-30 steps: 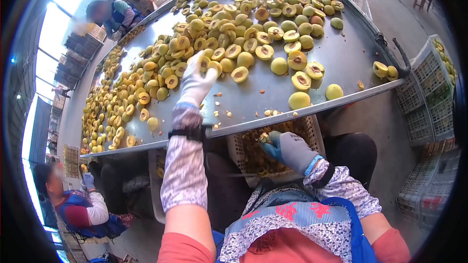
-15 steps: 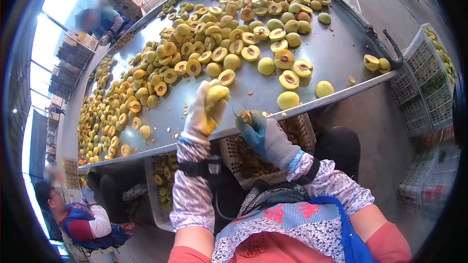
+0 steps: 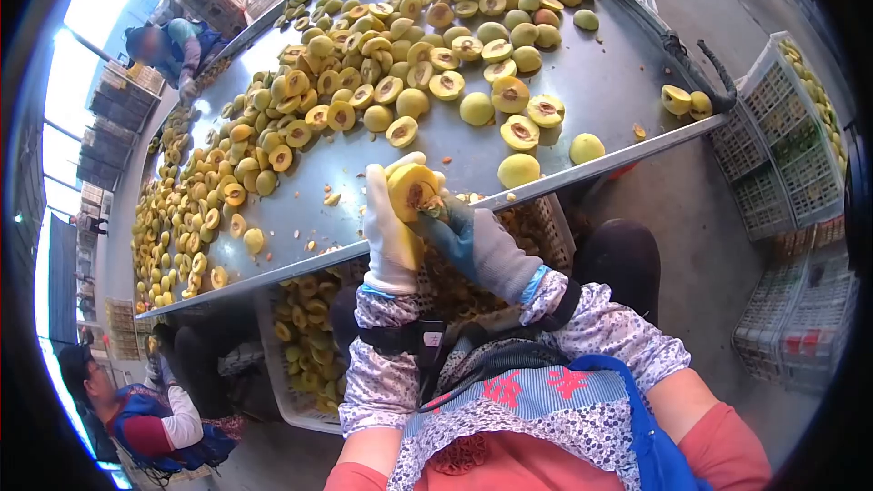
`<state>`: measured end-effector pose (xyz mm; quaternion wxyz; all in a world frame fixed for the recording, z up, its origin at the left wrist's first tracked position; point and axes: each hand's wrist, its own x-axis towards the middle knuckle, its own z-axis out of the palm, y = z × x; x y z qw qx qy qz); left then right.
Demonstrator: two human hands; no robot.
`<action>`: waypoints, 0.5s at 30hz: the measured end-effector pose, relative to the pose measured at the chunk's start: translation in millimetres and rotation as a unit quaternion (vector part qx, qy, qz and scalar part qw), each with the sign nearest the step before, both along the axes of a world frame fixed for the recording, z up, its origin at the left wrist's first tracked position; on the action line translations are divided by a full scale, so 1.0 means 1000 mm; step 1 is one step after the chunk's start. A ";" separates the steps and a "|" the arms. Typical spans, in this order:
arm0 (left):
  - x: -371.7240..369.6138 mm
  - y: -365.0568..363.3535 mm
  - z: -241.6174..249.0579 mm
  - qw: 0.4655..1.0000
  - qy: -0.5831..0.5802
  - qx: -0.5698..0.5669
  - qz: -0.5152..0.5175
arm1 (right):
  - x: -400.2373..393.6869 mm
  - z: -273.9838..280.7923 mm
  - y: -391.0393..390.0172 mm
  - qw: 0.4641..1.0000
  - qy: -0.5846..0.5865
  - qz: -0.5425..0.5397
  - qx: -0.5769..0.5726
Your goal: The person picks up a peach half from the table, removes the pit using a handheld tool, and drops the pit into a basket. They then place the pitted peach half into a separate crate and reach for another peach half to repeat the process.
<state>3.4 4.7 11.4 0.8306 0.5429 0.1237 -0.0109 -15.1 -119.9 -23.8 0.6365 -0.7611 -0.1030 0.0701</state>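
My left hand [image 3: 391, 235], in a white glove stained yellow, grips a yellow peach half [image 3: 414, 191] with its brown pit hollow turned toward my right hand. My right hand [image 3: 468, 238], in a grey and blue glove, is closed with its fingertips against that hollow. The thin wire-loop tool in it is mostly hidden now behind fingers and fruit. Both hands are over the near edge of the metal table [image 3: 582, 64]. Beyond them lies a heap of whole and halved peaches [image 3: 364, 91], many cut faces up.
Below the edge stand a crate [image 3: 555, 227] with scraps and a crate [image 3: 300, 409] of peach halves. Stacked crates [image 3: 782, 136] stand right. One co-worker [image 3: 159, 418] sits at lower left; another [image 3: 182, 45] is across the table. A dark strap [image 3: 718, 73] hangs at the table corner.
My hands have come together: the left has turned the peach half's cut face toward the right, and the right has moved left with the wire-loop tool to the pit hollow.
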 end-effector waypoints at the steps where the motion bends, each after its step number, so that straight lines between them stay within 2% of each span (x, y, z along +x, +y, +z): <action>1: 0.000 0.000 0.000 1.000 -0.013 -0.008 -0.001 | 0.001 -0.003 0.001 1.000 0.001 -0.002 0.000; 4: -0.002 -0.004 -0.004 0.999 -0.034 0.015 0.011 | 0.000 -0.014 0.006 0.999 0.010 0.010 -0.035; 6: -0.005 -0.006 -0.008 0.998 -0.041 0.045 0.026 | -0.003 -0.015 0.011 0.998 0.037 0.025 0.053; 12: -0.008 -0.007 -0.008 0.993 -0.080 -0.077 0.024 | -0.007 -0.015 0.016 0.989 0.038 0.029 0.139; 15: -0.007 -0.005 0.002 0.993 -0.085 -0.073 0.026 | -0.004 -0.017 0.012 0.994 0.063 0.016 0.089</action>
